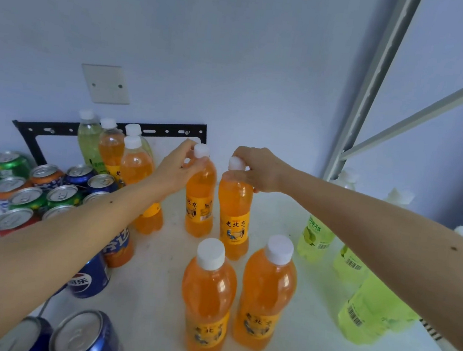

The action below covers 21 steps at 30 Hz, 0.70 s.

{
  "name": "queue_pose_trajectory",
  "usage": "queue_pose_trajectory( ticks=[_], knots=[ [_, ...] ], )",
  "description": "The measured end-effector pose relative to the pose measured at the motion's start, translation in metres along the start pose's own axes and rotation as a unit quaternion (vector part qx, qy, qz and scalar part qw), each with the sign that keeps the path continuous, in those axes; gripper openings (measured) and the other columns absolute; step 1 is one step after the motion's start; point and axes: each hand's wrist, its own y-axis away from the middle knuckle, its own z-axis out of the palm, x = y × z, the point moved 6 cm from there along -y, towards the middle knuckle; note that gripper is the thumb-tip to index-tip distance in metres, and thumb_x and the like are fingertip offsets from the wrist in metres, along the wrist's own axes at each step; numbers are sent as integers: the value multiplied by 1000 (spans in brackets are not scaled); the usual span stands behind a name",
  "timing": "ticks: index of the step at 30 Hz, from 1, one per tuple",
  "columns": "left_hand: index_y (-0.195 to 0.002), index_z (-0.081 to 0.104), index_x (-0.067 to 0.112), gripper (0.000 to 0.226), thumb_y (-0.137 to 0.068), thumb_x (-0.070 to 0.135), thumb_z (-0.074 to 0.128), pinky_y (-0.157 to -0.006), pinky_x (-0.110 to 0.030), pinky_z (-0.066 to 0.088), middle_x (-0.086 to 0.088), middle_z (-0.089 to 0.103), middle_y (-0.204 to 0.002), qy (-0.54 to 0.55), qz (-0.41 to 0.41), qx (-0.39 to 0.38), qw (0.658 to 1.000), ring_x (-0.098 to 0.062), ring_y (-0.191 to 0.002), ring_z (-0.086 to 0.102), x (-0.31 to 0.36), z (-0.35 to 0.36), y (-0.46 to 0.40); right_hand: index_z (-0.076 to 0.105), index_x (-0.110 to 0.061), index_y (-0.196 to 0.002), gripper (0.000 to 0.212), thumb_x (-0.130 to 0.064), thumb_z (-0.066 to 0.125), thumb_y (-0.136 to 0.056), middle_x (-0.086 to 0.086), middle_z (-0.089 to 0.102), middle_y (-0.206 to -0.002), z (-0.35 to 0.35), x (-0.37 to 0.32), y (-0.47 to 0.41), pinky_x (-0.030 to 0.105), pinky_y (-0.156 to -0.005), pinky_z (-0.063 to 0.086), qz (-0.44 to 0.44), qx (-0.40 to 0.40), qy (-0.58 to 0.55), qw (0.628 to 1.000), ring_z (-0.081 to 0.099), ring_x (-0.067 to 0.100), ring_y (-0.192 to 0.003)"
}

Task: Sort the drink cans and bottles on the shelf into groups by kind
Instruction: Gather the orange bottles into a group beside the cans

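My left hand (178, 169) grips the neck of an upright orange soda bottle (200, 197) just under its white cap. My right hand (259, 168) holds the neck of a second orange bottle (234, 221) beside it. Both stand mid-shelf. Two more orange bottles (208, 301) (264, 299) stand in front of them. Several yellow-green bottles (315, 237) stand at the right, partly behind my right arm. At the back left, orange bottles (135, 165) and pale green bottles (88, 137) stand mixed together. Green, orange, blue and red cans (26, 198) crowd the left.
The white shelf board (159, 256) shows bare patches between the groups. Blue cans (84, 337) sit at the front left edge. A black metal bracket (158, 130) and a wall plate (105, 84) are on the wall behind. A grey shelf post (371, 84) rises at the right.
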Motion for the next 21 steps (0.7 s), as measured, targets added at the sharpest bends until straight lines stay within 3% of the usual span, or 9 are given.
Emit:
queue_pose_trajectory(
  ticks=[6,11,15,18,21],
  knots=[
    [-124,47,23,32,-96,37,53,-91,-48,53,0,53,-131,-2,-1,-27,1000,-21,-119,53,16,8,34,49,-14,-118,41,-43,60,-92,3,52,-106,-2,0,31,21,-57,47,0,-3,-1,1000,57,23,-89],
    [-125,46,18,33,-96,33,53,-95,-44,52,0,56,-124,-10,13,-41,999,-17,-115,56,32,15,64,50,-14,-119,44,-46,60,-90,3,52,-105,-1,-1,52,19,-54,42,-1,-1,-2,1000,53,18,-80],
    [-126,45,17,31,-97,29,52,-96,-34,48,4,54,-120,-22,30,-35,999,-13,-115,53,42,20,82,52,-15,-117,47,-50,62,-88,5,58,-113,-1,2,63,23,-64,41,-6,25,11,1000,52,18,-89],
    [-129,42,20,34,-98,32,51,-100,-41,48,2,53,-124,-22,18,-56,998,-17,-118,53,45,24,88,51,-16,-121,48,-51,59,-90,5,58,-117,2,4,68,27,-75,39,5,35,10,999,50,17,-97],
    [-132,38,21,40,-98,38,49,-102,-46,46,0,52,-127,-54,7,-71,996,-18,-120,51,44,22,89,49,-15,-123,50,-52,57,-90,6,58,-118,3,3,70,28,-74,38,12,31,25,999,50,18,-97]
  ],
)
